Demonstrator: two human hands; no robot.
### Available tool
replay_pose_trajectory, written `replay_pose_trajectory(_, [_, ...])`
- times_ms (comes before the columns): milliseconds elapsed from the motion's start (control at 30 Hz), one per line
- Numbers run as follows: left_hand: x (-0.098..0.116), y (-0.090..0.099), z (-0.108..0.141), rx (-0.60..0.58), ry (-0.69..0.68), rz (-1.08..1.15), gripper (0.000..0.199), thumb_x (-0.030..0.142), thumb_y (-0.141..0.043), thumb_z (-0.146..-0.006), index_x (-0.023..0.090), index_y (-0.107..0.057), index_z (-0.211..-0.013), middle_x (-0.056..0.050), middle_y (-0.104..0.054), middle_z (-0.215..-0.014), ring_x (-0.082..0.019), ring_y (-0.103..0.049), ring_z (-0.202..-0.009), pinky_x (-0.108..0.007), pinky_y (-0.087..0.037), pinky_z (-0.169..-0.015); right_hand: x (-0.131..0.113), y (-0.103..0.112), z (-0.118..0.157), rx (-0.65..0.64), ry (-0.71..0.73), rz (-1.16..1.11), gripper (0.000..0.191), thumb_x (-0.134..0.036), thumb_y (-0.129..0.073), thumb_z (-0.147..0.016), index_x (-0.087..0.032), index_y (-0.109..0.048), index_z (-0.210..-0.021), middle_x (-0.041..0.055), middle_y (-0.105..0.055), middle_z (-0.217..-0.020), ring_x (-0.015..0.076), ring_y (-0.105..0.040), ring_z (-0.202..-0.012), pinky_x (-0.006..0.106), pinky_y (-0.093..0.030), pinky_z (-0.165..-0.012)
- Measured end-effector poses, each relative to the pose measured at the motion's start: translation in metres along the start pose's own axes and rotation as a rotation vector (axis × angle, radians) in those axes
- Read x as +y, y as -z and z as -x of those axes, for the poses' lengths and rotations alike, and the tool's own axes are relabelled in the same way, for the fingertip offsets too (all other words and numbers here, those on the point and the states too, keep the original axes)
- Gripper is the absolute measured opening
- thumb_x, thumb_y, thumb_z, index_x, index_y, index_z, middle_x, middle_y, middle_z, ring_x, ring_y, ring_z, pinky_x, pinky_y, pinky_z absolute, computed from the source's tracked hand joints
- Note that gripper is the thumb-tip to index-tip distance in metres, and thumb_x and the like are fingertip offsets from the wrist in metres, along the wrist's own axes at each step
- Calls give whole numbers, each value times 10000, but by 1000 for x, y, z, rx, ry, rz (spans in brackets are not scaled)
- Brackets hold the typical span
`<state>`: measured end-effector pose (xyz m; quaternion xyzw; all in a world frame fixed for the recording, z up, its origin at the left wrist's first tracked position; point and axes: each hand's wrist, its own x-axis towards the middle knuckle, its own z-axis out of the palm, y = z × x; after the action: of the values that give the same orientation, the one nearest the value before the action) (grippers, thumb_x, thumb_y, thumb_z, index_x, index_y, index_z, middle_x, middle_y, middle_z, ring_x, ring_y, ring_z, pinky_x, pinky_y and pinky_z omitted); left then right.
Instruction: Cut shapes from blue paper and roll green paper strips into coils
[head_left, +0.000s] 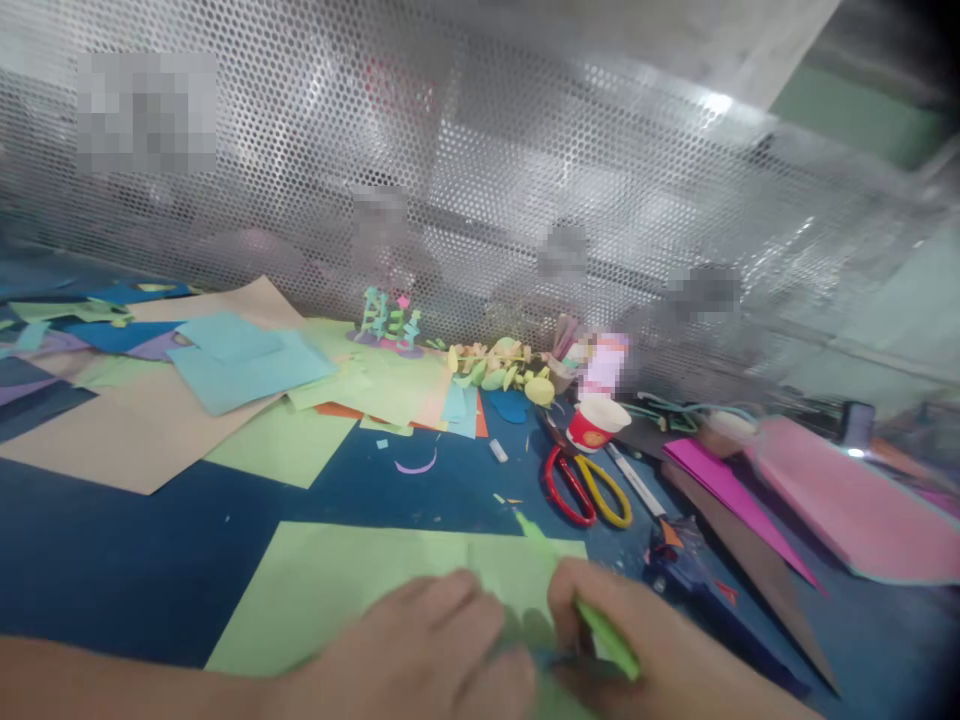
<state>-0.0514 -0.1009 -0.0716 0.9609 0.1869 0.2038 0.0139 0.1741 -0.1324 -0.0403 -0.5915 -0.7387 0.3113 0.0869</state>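
Two bare hands are at the pale green sheet [315, 570], which lies on the dark blue desk [112, 570]. The left hand [442, 640] rests over the sheet's near part, its fingers bent and side by side on the paper; whether they pinch anything underneath, I cannot tell. The right hand [622, 620], at the sheet's right edge, has its fingers clamped around a slim green tool [611, 640]; the tool slants through the grip, one end reaching past the fingers toward the sheet's far edge, the other showing below the thumb side.

Just beyond the sheet's far right corner lie scissors [549, 485] with red and yellow handles, and farther past that corner stands a red-and-white paper cup [591, 430]. Right of the sheet is a magenta sheet [742, 510]; beyond its far left corner, a tan sheet [135, 430].
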Motion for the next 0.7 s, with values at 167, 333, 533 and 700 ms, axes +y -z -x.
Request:
replay_pose_trajectory(167, [-41,24,-7,-292,438,22,827,619,-582,-674,161,-443,-1349,-210,-454,-1358,-456,-401,-1222,-586,-372,-920,63,52,-18,522,-102,-58,215,-294,-626,-731,-228,-425,-765,-57,-488,-696,126,-477,-618,238,-414,-603])
replay_pose_trajectory(333, [-74,36,-16,-546,581,94,1010,519,-716,-526,148,-362,-1396,-221,-351,-1427,-464,-276,-1299,-588,-294,-996,127,79,-38,794,-207,-404,394,-385,-705,-604,-238,-361,-728,-78,-479,-566,137,-524,-505,268,-450,-505])
replay_pose_trajectory(533, [-93,35,-15,-520,481,137,780,446,-684,-608,210,-484,-1324,-177,-413,-1396,-420,-343,-1278,-533,-333,-986,145,86,-51,948,-250,-380,448,-457,-686,-557,-252,-332,-739,-51,-538,-558,189,-587,-534,320,-480,-513])
replay_pose_trajectory(700, [-105,38,-12,-389,355,231,566,434,-682,-632,282,-602,-1171,-84,-592,-1162,-315,-562,-1051,-369,-455,-849,112,96,-48,1150,-256,-139,375,-405,-699,-564,-232,-430,-759,37,-602,-767,245,-581,-745,370,-445,-668])
